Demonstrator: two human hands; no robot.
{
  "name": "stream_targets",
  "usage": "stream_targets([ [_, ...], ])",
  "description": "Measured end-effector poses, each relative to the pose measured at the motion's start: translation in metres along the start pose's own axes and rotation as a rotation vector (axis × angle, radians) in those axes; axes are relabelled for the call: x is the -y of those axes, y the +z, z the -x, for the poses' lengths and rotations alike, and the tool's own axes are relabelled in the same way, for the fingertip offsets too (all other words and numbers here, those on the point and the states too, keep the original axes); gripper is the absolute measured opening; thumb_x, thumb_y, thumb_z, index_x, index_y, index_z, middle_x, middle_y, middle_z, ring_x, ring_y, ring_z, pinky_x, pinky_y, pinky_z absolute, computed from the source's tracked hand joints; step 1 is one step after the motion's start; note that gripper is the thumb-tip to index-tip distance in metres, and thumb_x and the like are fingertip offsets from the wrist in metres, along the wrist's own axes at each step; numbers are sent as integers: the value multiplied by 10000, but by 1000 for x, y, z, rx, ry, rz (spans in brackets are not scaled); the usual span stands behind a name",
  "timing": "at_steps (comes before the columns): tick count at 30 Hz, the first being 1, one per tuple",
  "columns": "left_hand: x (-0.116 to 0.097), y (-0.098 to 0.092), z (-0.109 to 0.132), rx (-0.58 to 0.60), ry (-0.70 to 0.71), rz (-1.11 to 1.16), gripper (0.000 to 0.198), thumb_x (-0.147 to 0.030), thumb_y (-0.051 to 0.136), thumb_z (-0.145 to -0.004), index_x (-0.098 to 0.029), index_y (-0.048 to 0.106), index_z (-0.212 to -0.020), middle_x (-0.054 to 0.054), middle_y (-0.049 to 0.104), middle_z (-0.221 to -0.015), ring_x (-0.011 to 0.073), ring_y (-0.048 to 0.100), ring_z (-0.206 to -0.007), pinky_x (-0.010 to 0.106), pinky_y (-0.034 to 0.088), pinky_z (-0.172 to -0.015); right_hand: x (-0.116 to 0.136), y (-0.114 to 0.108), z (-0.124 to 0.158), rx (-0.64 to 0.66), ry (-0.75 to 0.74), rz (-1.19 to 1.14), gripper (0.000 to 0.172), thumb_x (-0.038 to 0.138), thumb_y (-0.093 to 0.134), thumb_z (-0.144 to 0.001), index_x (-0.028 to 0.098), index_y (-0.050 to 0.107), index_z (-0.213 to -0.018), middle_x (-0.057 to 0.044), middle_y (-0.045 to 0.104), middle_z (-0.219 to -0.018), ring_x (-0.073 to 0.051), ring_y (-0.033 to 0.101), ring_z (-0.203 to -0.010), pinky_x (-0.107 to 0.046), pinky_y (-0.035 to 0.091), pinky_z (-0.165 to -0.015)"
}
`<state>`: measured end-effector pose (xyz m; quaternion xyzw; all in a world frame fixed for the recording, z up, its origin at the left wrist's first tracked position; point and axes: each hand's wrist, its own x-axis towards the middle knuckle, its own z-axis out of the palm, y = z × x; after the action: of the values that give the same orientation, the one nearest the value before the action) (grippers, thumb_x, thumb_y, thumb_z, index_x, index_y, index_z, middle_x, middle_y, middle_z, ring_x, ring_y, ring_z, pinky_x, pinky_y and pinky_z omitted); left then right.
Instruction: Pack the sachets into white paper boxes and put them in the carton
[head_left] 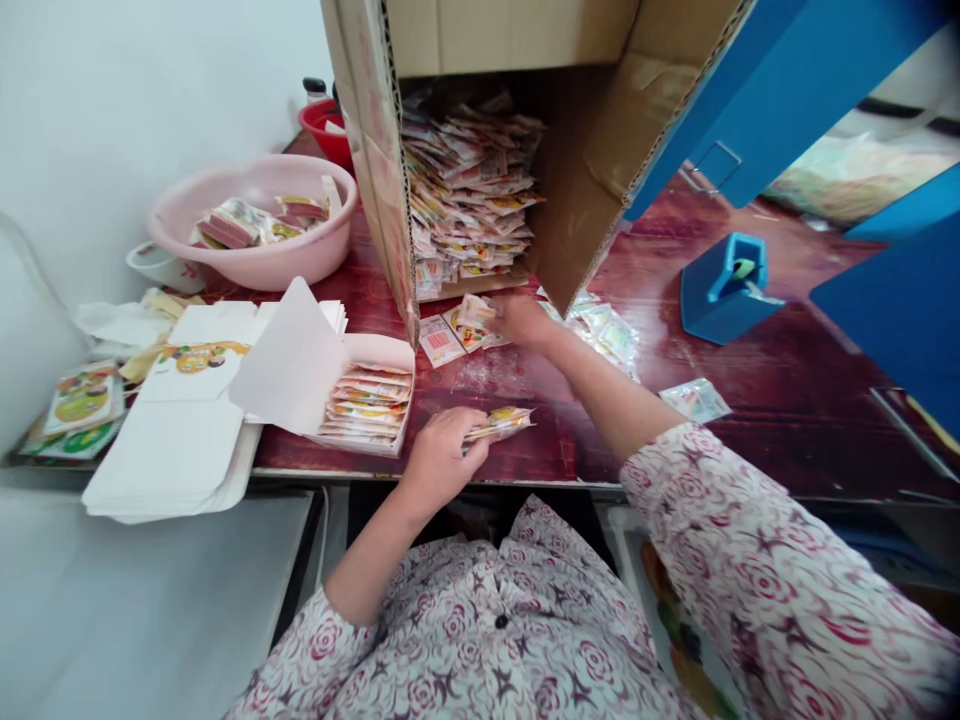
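A small bundle of printed sachets (499, 423) was pinched in the fingers (463, 437) of the person's left hand (441, 458). They were closed on its near end, and its long axis ran sideways, tipping up and away from the hand above the dark red tabletop (757, 450). The right hand (523, 320) was the nearer to a loose spill of sachets (469, 328) at the foot of a cardboard box (577, 220). Its fingers (501, 312) were bent down onto them, though I couldn't tell whether they gripped anything. An open white carton (367, 408) holding rows of sachets stood left of the bundle, and a blue tape dispenser (724, 290) sat well off to the right.
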<state>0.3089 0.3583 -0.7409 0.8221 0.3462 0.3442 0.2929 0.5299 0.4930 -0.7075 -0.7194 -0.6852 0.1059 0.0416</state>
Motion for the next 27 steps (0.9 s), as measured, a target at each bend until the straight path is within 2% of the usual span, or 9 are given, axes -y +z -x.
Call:
stream_targets([
  [3, -2, -1, 0, 47, -28, -44, 137, -136, 644, -860, -199, 663, -979, 41, 763, -923, 206, 710, -847, 356, 565, -806, -14, -6, 12, -97, 99, -216, 327, 352, 521, -955, 106, 715, -1048, -119, 743, -971, -235, 670, -876, -290, 482, -749],
  [6, -3, -2, 0, 49, -30, -62, 139, -151, 653, -864, -207, 664, -991, 36, 766, -937, 208, 711, -863, 347, 558, -809, -3, -8, 18, -142, 161, -383, 439, 432, 415, -1000, 109, 711, -1022, -103, 743, -928, -219, 672, -822, -283, 490, -698],
  [10, -3, -1, 0, 43, -24, -67, 111, -167, 659, -872, -201, 671, -977, 37, 763, -916, 210, 709, -848, 344, 552, -798, 38, 2, 18, -57, 139, -116, 370, 400, 563, -930, 124, 702, -1133, -179, 725, -1121, -290, 678, -1035, -339, 502, -860],
  [12, -3, -1, 0, 44, -19, -67, 103, -168, 663, -873, -192, 674, -972, 42, 763, -916, 213, 708, -842, 350, 551, -798, 55, 8, 15, -73, 167, -5, 443, 356, 630, -887, 115, 645, -1259, -217, 681, -1231, -311, 654, -1132, -351, 497, -911],
  [14, -3, -1, 0, 58, -27, -71, 110, -161, 664, -870, -189, 673, -977, 43, 765, -931, 214, 710, -853, 355, 553, -812, 63, 9, 10, -55, 221, 12, 488, 334, 664, -860, 100, 628, -1287, -229, 675, -1240, -311, 657, -1141, -343, 505, -906],
  [17, -5, -2, -1, 75, -72, -81, 190, -155, 657, -872, -191, 660, -1058, 50, 763, -1016, 214, 713, -920, 356, 559, -850, 60, 7, 1, 73, 259, -38, 398, 321, 691, -829, 100, 706, -1159, -205, 713, -1169, -305, 678, -1101, -321, 515, -863],
  [19, -5, -2, 0, 74, -97, -84, 255, -178, 671, -872, -194, 640, -1125, 61, 752, -1090, 219, 709, -970, 362, 562, -878, 51, 4, -1, 85, 232, -105, 330, 313, 698, -820, 127, 734, -1090, -160, 733, -1135, -281, 687, -1065, -303, 509, -847],
  [24, 0, 1, 3, 47, -30, -26, 115, -216, 652, -900, -190, 668, -1011, 71, 746, -1040, 211, 706, -960, 397, 579, -902, 25, -2, 32, -144, 46, -304, 342, 284, 699, -831, 146, 704, -1144, -76, 747, -1081, -208, 674, -956, -280, 479, -853],
  [27, 3, 2, 3, -58, 48, -67, 63, -175, 667, -868, -184, 690, -927, 134, 599, -1384, 299, 543, -1323, 512, 488, -1081, 17, -6, 74, -24, -166, -374, 298, 323, 698, -837, 187, 730, -1100, -43, 755, -990, -189, 660, -875, -270, 469, -805],
])
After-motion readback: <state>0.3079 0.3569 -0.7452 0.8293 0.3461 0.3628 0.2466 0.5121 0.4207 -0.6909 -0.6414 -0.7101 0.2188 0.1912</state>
